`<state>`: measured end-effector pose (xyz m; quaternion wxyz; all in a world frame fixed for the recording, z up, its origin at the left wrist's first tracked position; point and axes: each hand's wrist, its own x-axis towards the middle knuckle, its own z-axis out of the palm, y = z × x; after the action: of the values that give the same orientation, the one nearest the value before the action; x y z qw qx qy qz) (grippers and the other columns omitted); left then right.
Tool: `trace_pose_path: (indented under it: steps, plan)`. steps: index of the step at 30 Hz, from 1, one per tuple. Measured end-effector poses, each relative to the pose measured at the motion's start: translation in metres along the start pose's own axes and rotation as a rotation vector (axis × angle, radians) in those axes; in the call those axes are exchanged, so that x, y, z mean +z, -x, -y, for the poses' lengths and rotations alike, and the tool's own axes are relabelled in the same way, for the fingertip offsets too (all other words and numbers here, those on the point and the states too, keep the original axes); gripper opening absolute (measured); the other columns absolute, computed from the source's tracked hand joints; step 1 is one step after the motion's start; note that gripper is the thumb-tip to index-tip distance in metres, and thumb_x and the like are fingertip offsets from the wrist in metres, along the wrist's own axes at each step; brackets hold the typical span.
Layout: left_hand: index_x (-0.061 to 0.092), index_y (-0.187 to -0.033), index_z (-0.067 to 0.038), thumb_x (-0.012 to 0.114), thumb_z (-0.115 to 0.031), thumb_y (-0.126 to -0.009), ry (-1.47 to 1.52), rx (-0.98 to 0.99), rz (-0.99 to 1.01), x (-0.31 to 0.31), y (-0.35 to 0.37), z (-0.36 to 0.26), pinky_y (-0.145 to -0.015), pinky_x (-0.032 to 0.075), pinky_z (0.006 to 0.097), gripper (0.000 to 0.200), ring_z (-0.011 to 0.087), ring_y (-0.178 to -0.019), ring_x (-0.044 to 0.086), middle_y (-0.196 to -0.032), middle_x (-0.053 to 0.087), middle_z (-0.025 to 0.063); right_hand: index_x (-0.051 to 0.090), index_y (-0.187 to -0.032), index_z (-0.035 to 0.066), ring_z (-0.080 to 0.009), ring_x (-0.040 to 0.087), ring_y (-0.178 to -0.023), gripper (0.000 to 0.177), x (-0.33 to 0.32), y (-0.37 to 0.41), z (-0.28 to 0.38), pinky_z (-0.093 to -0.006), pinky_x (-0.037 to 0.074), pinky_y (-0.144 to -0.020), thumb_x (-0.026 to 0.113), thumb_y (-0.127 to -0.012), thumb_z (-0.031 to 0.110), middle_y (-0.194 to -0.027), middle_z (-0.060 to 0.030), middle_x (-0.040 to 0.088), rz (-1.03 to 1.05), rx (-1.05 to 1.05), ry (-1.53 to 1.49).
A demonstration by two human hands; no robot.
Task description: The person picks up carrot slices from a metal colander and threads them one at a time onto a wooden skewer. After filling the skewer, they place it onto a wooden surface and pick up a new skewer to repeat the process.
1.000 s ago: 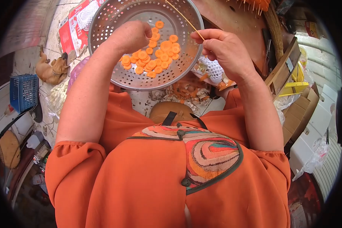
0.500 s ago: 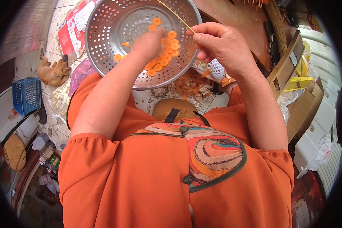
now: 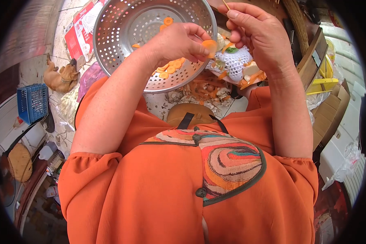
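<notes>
A large perforated metal colander [image 3: 114,36] sits in front of me, tilted so its inside shows. Orange carrot slices [image 3: 171,70] lie in its lower part, and a few more are near its middle. Over its right side, my left hand [image 3: 177,42] pinches a carrot slice [image 3: 210,48], perhaps several stacked together. My right hand [image 3: 261,34] is raised to the right of the colander, fingers closed on a thin wooden skewer [image 3: 226,5] whose upper part runs out of view. A gap separates the two hands.
Vegetable peelings [image 3: 203,93] lie on the floor below the colander. Beside them is a white foam net [image 3: 234,63]. A brown dog [image 3: 62,77] lies at left, near a blue plastic basket [image 3: 32,103] and a red-and-white box [image 3: 78,35]. Yellow plastic [image 3: 323,85] and cardboard [image 3: 333,114] are at right.
My left hand has come up out of the colander and moved right with carrot held in its fingertips. My right hand has moved up and right with the skewer.
</notes>
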<state>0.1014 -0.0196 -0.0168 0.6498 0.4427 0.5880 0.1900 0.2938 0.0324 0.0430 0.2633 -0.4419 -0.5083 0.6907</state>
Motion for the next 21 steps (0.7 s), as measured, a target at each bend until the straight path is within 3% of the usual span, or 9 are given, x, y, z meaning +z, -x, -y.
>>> trace_pose_path:
  steps: [2, 4, 5, 6, 9, 11, 14, 19, 21]
  plan:
    - [0.06, -0.103, -0.001, 0.069, -0.009, -0.083, 0.228, 0.111, 0.094, 0.002, 0.004, -0.007, -0.072, 0.054, 0.0267, 0.023, 0.0169, -0.085, 0.067, -0.095, 0.066, 0.0086, 0.06, -0.107, -0.003, -0.0084, 0.059, -0.056, 0.023, 0.002, 0.002, 0.015, -0.0198, 0.048, -0.05, 0.058, -0.091, 0.014, -0.075, -0.0041, 0.063, -0.058, 0.052, -0.099]
    - [0.059, -0.111, -0.002, 0.067, -0.013, -0.086, 0.324, 0.266, -0.191, -0.012, -0.001, -0.008, -0.077, 0.055, 0.0275, 0.028, 0.0185, -0.091, 0.067, -0.103, 0.065, 0.0105, 0.061, -0.105, -0.003, -0.008, 0.058, -0.056, 0.022, 0.002, 0.004, 0.018, -0.0198, 0.047, -0.049, 0.059, -0.091, 0.014, -0.074, -0.0033, 0.063, -0.059, 0.042, -0.115]
    - [0.061, -0.11, -0.002, 0.067, -0.015, -0.084, 0.302, 0.282, -0.321, -0.024, -0.002, -0.008, -0.072, 0.053, 0.027, 0.03, 0.0158, -0.083, 0.066, -0.098, 0.066, 0.0074, 0.061, -0.105, -0.003, -0.0079, 0.058, -0.056, 0.022, 0.002, 0.005, 0.019, -0.0199, 0.047, -0.049, 0.058, -0.091, 0.014, -0.074, -0.0031, 0.063, -0.065, 0.046, -0.113]
    - [0.058, -0.103, -0.001, 0.06, -0.009, -0.085, 0.412, 0.125, -0.426, -0.042, -0.004, -0.011, -0.069, 0.055, 0.0304, 0.02, 0.0194, -0.08, 0.064, -0.092, 0.064, 0.0108, 0.061, -0.105, -0.003, -0.0079, 0.058, -0.056, 0.021, 0.003, 0.007, 0.02, -0.02, 0.047, -0.049, 0.058, -0.091, 0.014, -0.074, -0.0029, 0.062, -0.071, 0.05, -0.11]
    - [0.059, -0.097, -0.001, 0.064, -0.006, -0.084, 0.506, 0.154, -0.538, -0.069, 0.019, -0.012, -0.062, 0.054, 0.0257, 0.015, 0.0157, -0.073, 0.064, -0.085, 0.064, 0.0076, 0.062, -0.105, -0.003, -0.0086, 0.058, -0.055, 0.021, 0.003, 0.011, 0.025, -0.0203, 0.046, -0.049, 0.059, -0.09, 0.013, -0.074, -0.0027, 0.062, -0.045, 0.086, -0.086]
    - [0.061, -0.107, -0.004, 0.065, -0.015, -0.086, 0.26, 0.172, -0.508, -0.074, 0.043, -0.016, -0.075, 0.053, 0.0258, 0.024, 0.015, -0.085, 0.066, -0.101, 0.065, 0.0067, 0.062, -0.104, -0.003, -0.0085, 0.058, -0.056, 0.021, 0.006, 0.012, 0.025, -0.0203, 0.046, -0.05, 0.061, -0.089, 0.012, -0.074, -0.0026, 0.062, -0.033, 0.101, -0.089]
    - [0.063, -0.104, -0.006, 0.066, -0.015, -0.085, -0.077, 0.054, -0.471, -0.058, 0.072, -0.028, -0.072, 0.052, 0.0258, 0.022, 0.0131, -0.081, 0.065, -0.096, 0.066, 0.0032, 0.065, -0.106, 0.001, -0.0061, 0.056, -0.061, 0.023, 0.008, 0.01, 0.01, -0.0186, 0.045, -0.054, 0.063, -0.089, 0.017, -0.077, 0.0, 0.062, 0.03, 0.091, -0.01]
    - [0.064, -0.104, -0.002, 0.067, -0.016, -0.082, -0.514, -0.089, -0.466, -0.07, 0.04, 0.041, -0.07, 0.05, 0.0271, 0.026, 0.0125, -0.078, 0.064, -0.092, 0.067, 0.0051, 0.068, -0.105, 0.005, -0.0042, 0.052, -0.07, 0.026, 0.016, 0.009, -0.005, -0.0191, 0.046, -0.06, 0.067, -0.087, 0.024, -0.092, 0.0025, 0.065, 0.025, 0.079, 0.127]
    - [0.066, -0.108, -0.007, 0.066, -0.016, -0.079, -0.635, -0.205, -0.476, -0.074, 0.021, 0.071, -0.08, 0.051, 0.0351, 0.03, 0.0244, -0.089, 0.066, -0.098, 0.068, 0.0131, 0.068, -0.104, 0.005, -0.0042, 0.051, -0.068, 0.026, 0.016, 0.01, -0.009, -0.0188, 0.046, -0.059, 0.067, -0.087, 0.024, -0.091, 0.0024, 0.065, 0.043, 0.092, 0.144]
